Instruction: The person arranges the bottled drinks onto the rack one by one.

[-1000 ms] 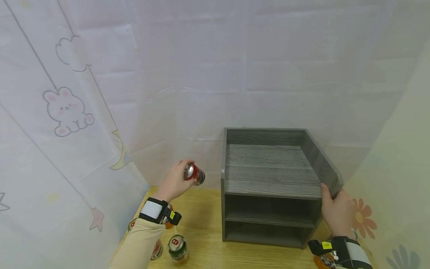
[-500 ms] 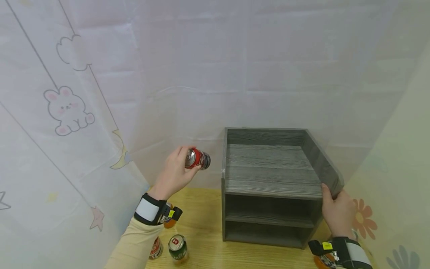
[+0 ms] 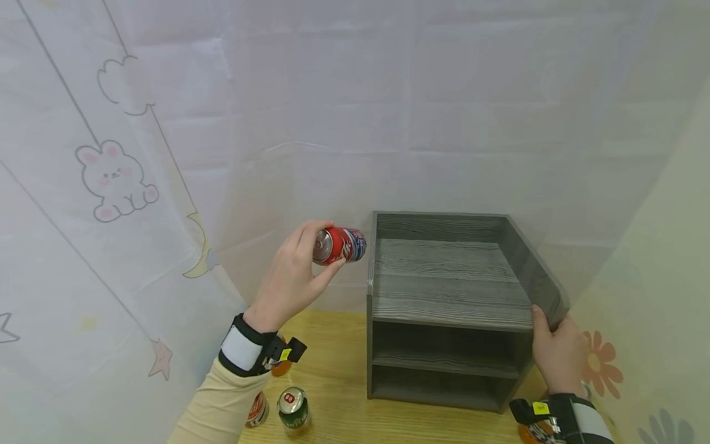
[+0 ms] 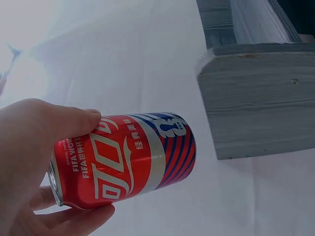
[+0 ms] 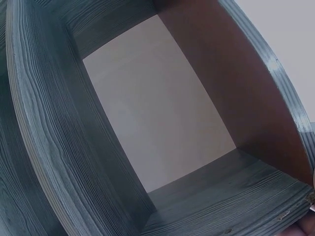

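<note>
My left hand (image 3: 291, 271) grips a red soda can (image 3: 342, 245) near its top end, thumb on one side and fingers on the other. The can lies tilted on its side in the air, its base pointing right toward the shelf. In the left wrist view the can (image 4: 123, 160) shows white lettering and a blue-striped band. A grey wood-grain desktop shelf (image 3: 449, 283) with a walled top and lower compartments stands on the table. My right hand (image 3: 560, 351) holds its right side wall at the front corner, thumb on the inner face. The right wrist view looks into the shelf (image 5: 49, 118).
On the yellow wooden table (image 3: 333, 357) stand a green can (image 3: 293, 408) and a red-and-white can (image 3: 257, 410), left of the shelf. An orange item (image 3: 281, 367) sits partly behind the left wrist; another orange item (image 3: 538, 431) is under the right wrist. Pale printed sheets (image 3: 310, 92) hang behind.
My left hand has raised the soda can up and to the right, closer to the shelf, turning it more onto its side. The right hand keeps its place on the shelf.
</note>
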Demonstrator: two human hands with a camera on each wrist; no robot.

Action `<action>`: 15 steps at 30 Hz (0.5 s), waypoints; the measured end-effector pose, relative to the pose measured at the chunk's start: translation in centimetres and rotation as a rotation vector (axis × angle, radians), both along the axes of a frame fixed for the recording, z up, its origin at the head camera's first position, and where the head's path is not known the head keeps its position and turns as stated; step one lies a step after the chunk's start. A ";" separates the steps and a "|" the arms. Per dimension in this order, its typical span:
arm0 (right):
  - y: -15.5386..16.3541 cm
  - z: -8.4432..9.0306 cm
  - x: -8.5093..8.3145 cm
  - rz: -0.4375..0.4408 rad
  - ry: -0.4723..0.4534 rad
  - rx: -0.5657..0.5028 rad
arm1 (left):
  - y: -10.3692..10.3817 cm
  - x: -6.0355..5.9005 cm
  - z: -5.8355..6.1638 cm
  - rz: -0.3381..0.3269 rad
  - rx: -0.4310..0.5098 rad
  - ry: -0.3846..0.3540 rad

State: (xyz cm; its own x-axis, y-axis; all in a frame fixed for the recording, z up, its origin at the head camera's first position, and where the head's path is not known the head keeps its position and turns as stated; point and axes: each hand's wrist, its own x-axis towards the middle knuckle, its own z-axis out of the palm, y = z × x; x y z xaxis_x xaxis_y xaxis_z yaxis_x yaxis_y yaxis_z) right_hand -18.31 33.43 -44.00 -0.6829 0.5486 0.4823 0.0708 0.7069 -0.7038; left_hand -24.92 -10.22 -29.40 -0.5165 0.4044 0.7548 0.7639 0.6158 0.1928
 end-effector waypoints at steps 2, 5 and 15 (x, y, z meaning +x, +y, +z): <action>0.0 0.0 0.0 0.003 0.004 0.000 | 0.3 0.3 0.5 -0.019 0.003 0.019; 0.0 0.0 0.0 -0.005 0.007 0.004 | 0.8 0.6 1.4 -0.047 0.006 0.051; 0.1 -0.2 -0.1 -0.004 0.019 0.001 | 2.7 1.6 3.3 -0.187 0.036 0.210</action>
State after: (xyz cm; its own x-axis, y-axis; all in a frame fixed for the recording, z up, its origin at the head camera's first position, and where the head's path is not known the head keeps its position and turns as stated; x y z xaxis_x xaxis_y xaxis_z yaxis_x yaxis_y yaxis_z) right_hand -18.37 33.49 -44.24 -0.6712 0.5508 0.4962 0.0602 0.7076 -0.7040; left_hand -23.28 -7.51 -26.06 -0.2658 0.4491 0.8530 0.8893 0.4557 0.0372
